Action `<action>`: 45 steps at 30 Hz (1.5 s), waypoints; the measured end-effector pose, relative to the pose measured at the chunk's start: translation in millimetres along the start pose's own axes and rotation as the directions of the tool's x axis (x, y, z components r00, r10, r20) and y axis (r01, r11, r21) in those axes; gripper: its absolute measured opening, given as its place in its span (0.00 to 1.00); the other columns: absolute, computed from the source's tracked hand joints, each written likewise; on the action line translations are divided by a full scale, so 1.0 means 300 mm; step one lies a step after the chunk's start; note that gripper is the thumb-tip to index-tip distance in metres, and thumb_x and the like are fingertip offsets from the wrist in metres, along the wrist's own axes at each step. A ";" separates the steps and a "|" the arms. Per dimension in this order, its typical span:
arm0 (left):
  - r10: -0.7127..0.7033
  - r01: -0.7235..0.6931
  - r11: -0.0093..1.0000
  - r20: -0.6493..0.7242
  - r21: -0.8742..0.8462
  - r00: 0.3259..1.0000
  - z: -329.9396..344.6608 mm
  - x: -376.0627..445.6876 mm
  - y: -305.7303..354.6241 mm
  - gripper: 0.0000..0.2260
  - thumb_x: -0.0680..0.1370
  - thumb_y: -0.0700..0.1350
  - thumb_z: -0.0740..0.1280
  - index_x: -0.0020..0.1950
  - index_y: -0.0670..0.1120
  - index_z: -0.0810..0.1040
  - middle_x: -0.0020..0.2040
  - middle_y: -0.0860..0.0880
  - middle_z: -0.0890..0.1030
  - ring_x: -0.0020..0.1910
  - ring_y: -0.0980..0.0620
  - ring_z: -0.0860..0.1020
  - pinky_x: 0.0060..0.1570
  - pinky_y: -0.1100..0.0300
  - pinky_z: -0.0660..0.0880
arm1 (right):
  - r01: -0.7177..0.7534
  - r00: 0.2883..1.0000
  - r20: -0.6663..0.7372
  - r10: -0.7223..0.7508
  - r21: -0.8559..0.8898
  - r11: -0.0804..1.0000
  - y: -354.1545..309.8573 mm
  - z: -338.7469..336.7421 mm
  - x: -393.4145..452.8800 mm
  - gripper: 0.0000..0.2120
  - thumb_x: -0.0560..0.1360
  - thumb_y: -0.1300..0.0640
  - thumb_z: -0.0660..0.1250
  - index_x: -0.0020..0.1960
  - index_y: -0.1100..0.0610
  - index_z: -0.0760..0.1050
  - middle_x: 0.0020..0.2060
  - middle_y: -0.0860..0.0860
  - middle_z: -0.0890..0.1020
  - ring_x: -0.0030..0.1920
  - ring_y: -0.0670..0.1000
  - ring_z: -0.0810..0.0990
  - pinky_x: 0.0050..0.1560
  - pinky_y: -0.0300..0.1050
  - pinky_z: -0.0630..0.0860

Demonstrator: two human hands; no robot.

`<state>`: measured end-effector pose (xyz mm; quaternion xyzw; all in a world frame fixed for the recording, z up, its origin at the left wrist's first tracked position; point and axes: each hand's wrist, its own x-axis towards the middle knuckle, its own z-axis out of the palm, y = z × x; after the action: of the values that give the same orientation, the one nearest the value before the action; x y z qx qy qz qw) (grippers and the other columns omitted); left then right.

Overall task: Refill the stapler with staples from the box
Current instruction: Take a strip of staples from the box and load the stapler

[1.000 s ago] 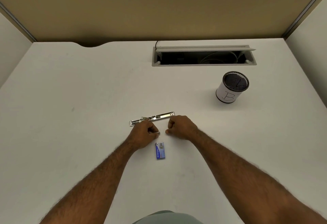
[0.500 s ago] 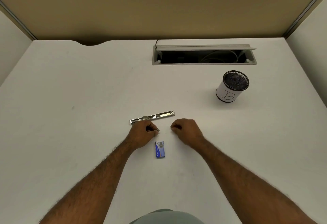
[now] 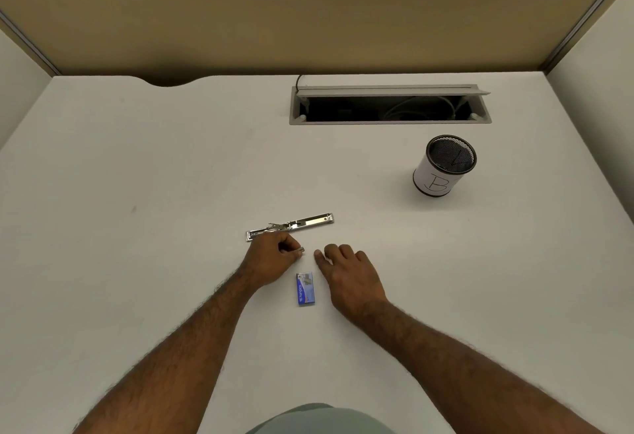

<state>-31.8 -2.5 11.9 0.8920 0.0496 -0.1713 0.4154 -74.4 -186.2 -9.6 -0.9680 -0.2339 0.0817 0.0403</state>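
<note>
Staples in hand, stapler open on the desk

The left hand pinches a brittle staple strip by its sides; the right hand rests loose-fingered, empty. The stapler lies flat just beyond, the box between the wrists.

2 bare, hairy forearms; grey-green garment at the bottom edge

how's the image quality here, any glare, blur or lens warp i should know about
Head view: soft, even light, with faint shadows beside the pen cup and hands; a bright glint on the opened stapler; wide-angle warp bows the desk edges; the small metal piece pinched in the left hand is too tiny to resolve; the staple box print is barely legible.
</note>
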 end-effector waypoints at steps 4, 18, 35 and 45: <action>-0.004 0.004 1.000 -0.001 -0.017 1.000 0.001 -0.002 0.008 0.03 0.72 0.41 0.73 0.40 0.48 0.81 0.38 0.54 0.83 0.37 0.58 0.79 0.38 0.67 0.73 | -0.189 0.978 0.016 0.208 0.497 0.847 0.052 -0.033 0.028 0.25 0.73 0.67 0.58 0.68 0.54 0.72 0.61 0.52 0.74 0.61 0.54 0.71 0.61 0.44 0.70; -0.022 0.022 0.993 0.002 -0.119 1.000 0.007 0.006 0.017 0.03 0.72 0.41 0.73 0.40 0.47 0.80 0.42 0.51 0.84 0.39 0.55 0.79 0.42 0.59 0.78 | -0.368 0.747 0.578 0.328 0.771 -0.519 0.139 -0.146 0.046 0.09 0.74 0.68 0.65 0.49 0.59 0.81 0.40 0.52 0.80 0.40 0.49 0.76 0.40 0.41 0.73; -0.026 0.026 0.998 -0.012 -0.064 1.000 0.018 0.012 0.029 0.04 0.72 0.43 0.73 0.39 0.49 0.80 0.39 0.51 0.83 0.37 0.54 0.79 0.45 0.51 0.80 | -0.500 0.853 0.122 0.508 0.470 0.727 0.020 -0.083 0.118 0.13 0.77 0.51 0.66 0.57 0.57 0.78 0.55 0.54 0.77 0.54 0.53 0.78 0.53 0.45 0.75; 0.041 -0.044 0.992 -0.027 -0.122 0.999 0.051 0.008 0.073 0.02 0.72 0.42 0.73 0.42 0.49 0.83 0.36 0.49 0.84 0.38 0.48 0.83 0.38 0.55 0.82 | -0.421 0.855 0.223 0.468 0.826 0.375 0.015 -0.132 0.117 0.09 0.75 0.49 0.68 0.50 0.54 0.80 0.44 0.50 0.85 0.45 0.48 0.83 0.48 0.44 0.80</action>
<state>-28.6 -28.5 17.9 0.8678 0.0460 -0.1479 0.4721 -34.6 -175.6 24.0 -0.8472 0.1067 0.1699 0.4919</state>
